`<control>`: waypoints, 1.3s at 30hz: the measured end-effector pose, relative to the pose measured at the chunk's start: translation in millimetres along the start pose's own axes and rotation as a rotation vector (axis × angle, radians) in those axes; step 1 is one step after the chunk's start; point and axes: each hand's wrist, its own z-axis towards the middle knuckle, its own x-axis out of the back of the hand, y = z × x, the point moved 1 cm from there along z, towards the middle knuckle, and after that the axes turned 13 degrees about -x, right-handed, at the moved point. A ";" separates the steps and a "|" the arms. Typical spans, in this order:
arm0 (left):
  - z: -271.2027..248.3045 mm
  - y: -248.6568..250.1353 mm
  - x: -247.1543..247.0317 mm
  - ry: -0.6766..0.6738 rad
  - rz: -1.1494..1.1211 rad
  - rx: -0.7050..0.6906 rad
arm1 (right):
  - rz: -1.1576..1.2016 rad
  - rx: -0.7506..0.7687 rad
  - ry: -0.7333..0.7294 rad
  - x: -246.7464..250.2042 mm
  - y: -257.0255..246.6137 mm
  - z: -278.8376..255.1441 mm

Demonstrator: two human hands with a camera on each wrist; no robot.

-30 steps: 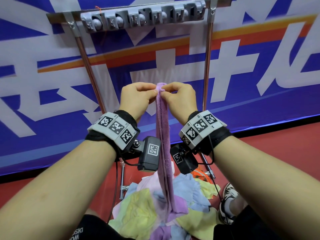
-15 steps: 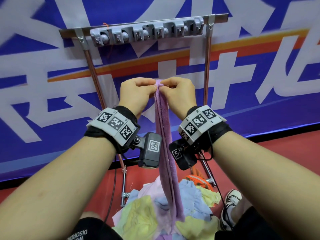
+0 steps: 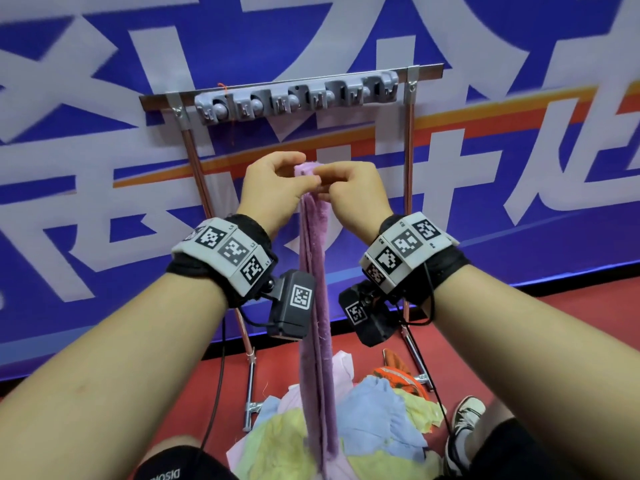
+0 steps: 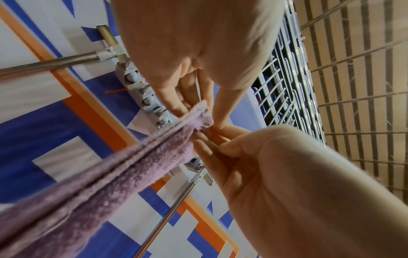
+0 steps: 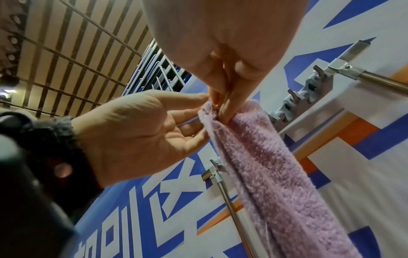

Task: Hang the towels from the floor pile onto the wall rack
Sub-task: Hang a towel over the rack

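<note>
— Purple towel (image 3: 313, 271) hangs from both our pinches, left hand (image 3: 273, 188) and right hand (image 3: 353, 192) clamped on its top edge.

— We lift it toward twelve o'clock, into a clip on the wall rack (image 3: 294, 100), keeping the edge bunched.

— Floor pile (image 3: 381, 410) waits at six o'clock.

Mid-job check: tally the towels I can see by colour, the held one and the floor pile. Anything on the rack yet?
purple towel: 1, pinched by left hand and right hand
orange towel: 1
yellow towels: at least 1
blue towels: at least 1
pink towels: at least 1
Total: at least 5; the pile's folds overlap. On the rack: 0
</note>
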 end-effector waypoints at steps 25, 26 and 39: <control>72.2 1.0 27.3 -0.078 -0.136 0.034 | -0.015 -0.008 -0.110 11.6 -39.2 54.4; 70.6 -2.7 27.6 -0.082 -0.143 0.048 | -0.010 0.008 -0.096 10.8 -36.2 55.6; 35.4 -35.2 12.7 -0.223 0.040 -0.162 | -0.009 0.022 0.065 8.9 -7.9 74.1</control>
